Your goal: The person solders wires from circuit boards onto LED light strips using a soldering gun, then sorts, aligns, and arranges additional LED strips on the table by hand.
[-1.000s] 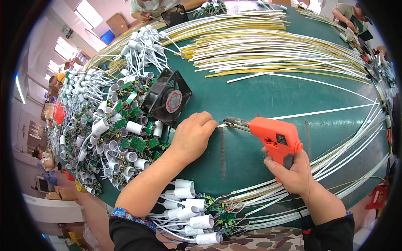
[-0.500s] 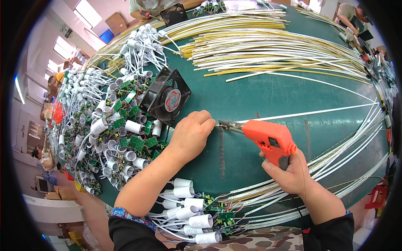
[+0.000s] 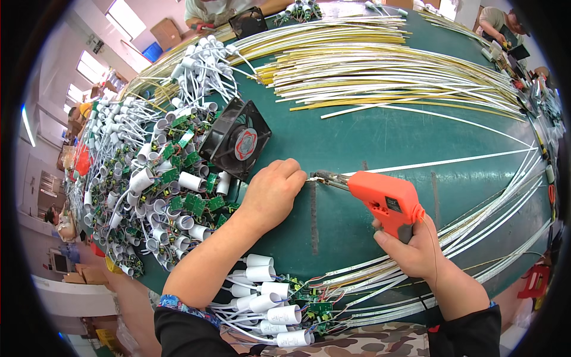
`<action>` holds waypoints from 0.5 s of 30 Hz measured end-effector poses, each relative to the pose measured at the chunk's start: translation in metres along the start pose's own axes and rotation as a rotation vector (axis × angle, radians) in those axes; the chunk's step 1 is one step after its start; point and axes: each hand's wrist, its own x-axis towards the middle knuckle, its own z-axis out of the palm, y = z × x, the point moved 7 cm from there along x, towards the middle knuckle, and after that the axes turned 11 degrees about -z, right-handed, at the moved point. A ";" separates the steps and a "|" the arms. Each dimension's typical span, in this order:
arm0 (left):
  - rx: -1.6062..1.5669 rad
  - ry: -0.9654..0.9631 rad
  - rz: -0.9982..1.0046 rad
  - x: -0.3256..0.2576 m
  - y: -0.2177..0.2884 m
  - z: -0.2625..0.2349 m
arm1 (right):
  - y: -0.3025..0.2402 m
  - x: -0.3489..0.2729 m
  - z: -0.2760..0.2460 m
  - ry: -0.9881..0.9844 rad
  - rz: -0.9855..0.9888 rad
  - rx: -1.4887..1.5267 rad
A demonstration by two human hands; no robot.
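Observation:
My right hand is wrapped round the dark grip of an orange soldering gun. The gun's metal tip points left, right beside my left fingertips. My left hand is closed in a pinch over the green tabletop, at the left end of a thin white strip that runs off to the right behind the gun. The exact contact between tip and strip is too small to make out. Just beyond my left hand stands a black square fan.
White lamp sockets with green circuit boards are heaped at left. More wired sockets lie near my body. White and yellow strips spread across the far side of the green table. Other people work at the far edge.
The soldering gun and my right hand have shifted very slightly to the right. My left hand stays almost in place.

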 end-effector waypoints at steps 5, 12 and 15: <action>-0.012 0.005 -0.006 0.001 0.000 -0.001 | -0.003 0.002 -0.001 -0.027 0.027 -0.022; 0.004 -0.003 -0.007 0.000 0.000 0.000 | -0.002 -0.001 -0.005 0.029 -0.032 -0.005; 0.017 -0.015 -0.005 0.001 0.000 0.001 | -0.001 -0.001 -0.006 0.009 -0.044 -0.023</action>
